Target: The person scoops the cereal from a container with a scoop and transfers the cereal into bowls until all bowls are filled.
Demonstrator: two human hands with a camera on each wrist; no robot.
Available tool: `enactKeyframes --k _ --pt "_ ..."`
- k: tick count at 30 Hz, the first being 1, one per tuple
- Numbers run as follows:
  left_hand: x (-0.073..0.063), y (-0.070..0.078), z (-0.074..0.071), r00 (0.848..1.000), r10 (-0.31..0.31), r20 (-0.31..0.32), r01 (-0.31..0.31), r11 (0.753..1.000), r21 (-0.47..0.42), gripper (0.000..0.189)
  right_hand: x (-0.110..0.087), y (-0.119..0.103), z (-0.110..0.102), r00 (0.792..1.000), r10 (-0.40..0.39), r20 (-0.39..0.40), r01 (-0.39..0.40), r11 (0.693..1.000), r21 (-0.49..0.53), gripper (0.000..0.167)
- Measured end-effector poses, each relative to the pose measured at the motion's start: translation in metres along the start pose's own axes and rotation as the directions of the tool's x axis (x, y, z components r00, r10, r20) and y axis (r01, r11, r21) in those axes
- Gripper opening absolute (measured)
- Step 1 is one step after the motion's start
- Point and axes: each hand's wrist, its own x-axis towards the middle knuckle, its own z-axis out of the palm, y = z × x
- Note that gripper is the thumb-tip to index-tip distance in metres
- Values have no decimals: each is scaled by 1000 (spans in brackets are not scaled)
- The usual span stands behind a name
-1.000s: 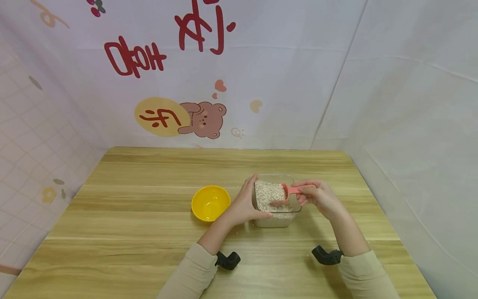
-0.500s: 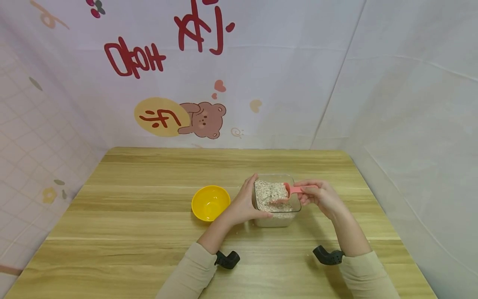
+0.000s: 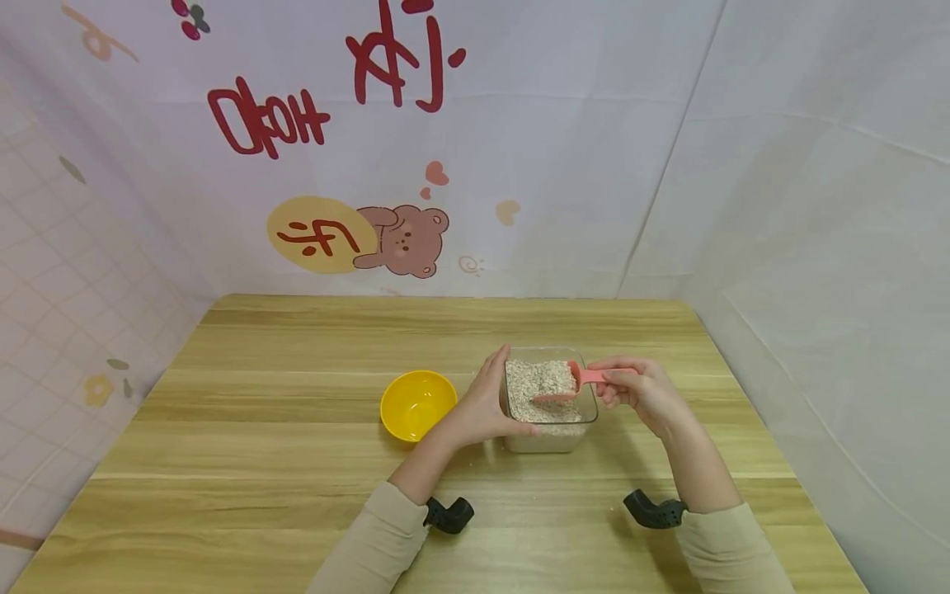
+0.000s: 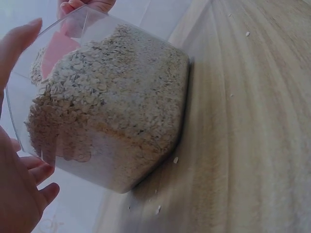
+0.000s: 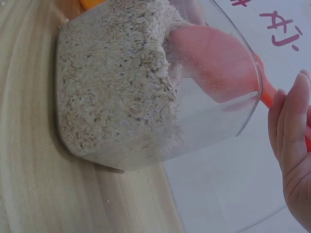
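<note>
A clear square container (image 3: 547, 445) of rolled oats (image 3: 524, 384) stands upright on the table. My left hand (image 3: 481, 417) grips its left side, thumb on the near side and fingers towards the far corner. My right hand (image 3: 642, 396) pinches the handle of a pink scoop (image 3: 566, 398). The scoop lies tilted inside the container, heaped with oats. Through the clear wall in the right wrist view, the scoop (image 5: 214, 60) sits partly above the oats, its front edge against them. Left of the container, partly behind my left forearm, is a yellow bowl (image 3: 416, 406), with no contents visible.
The wooden table (image 3: 297, 346) ends at a printed white cloth (image 3: 557, 148) behind, and more cloth hangs at both sides. A few loose oat flakes (image 4: 176, 159) lie near the container. Black curved mounts (image 3: 449, 517) project from both wrists.
The scoop has filled with a heap of oats and come slightly up and to the right, its bowl more exposed. My left hand and the container stay nearly still.
</note>
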Motion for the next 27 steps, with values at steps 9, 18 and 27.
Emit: enactKeyframes --k 9,18,27 --pt "-2 3 -6 1000 17 -12 -17 1000 -8 131 -1 -4 1 1000 -5 -6 5 999 37 24" --pt "-6 6 -12 999 19 -26 -19 1000 2 128 -2 -6 2 1000 -12 -17 12 999 30 26" --pt "-11 10 -20 999 21 -38 -19 999 33 128 -3 -8 4 999 -32 -22 32 999 31 26"
